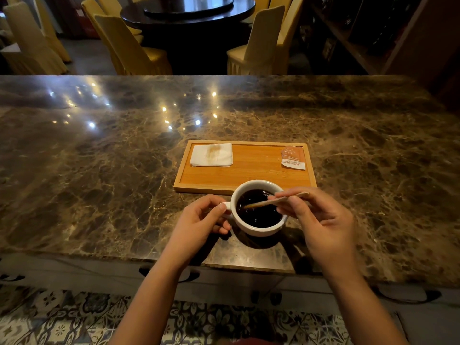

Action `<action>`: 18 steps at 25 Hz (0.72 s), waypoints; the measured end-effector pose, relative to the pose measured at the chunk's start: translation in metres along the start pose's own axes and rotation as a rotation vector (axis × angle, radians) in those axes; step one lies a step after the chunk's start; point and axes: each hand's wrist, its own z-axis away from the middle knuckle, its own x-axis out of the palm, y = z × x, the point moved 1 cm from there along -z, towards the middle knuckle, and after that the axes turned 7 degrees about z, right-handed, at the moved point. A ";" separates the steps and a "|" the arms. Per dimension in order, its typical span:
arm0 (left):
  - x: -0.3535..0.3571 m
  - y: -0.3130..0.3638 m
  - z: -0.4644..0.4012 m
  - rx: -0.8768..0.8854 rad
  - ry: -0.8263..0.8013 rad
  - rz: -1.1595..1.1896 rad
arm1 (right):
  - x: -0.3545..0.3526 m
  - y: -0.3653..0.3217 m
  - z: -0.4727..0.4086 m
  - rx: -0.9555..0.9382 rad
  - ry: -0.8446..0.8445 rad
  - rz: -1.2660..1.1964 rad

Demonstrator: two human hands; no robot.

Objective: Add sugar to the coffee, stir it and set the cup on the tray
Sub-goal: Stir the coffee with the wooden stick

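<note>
A white cup (258, 229) full of dark coffee stands on the marble counter, just in front of the wooden tray (251, 171). My left hand (201, 219) pinches the cup's handle on its left side. My right hand (321, 217) holds a thin wooden stir stick (273, 201) by its upper end; the stick slants down to the left with its tip in the coffee. An orange sugar packet (293, 157), torn at the top, lies in the tray's far right corner.
A folded white napkin (212, 154) with a brown stain lies in the tray's far left corner. The marble counter (99, 170) stretches wide to both sides. Beyond it stand yellow-covered chairs (129, 46) and a dark round table (189, 11).
</note>
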 end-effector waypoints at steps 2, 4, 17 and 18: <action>0.000 0.000 0.000 0.004 -0.004 0.000 | 0.001 0.003 0.000 -0.088 0.045 0.125; 0.000 0.000 0.000 -0.001 -0.003 0.005 | -0.003 0.002 -0.001 -0.218 0.055 0.325; -0.001 -0.002 -0.001 0.005 0.000 -0.007 | 0.003 -0.001 -0.003 -0.037 -0.033 0.011; -0.001 -0.002 -0.001 0.005 0.001 -0.006 | 0.006 0.002 -0.002 -0.075 -0.001 0.046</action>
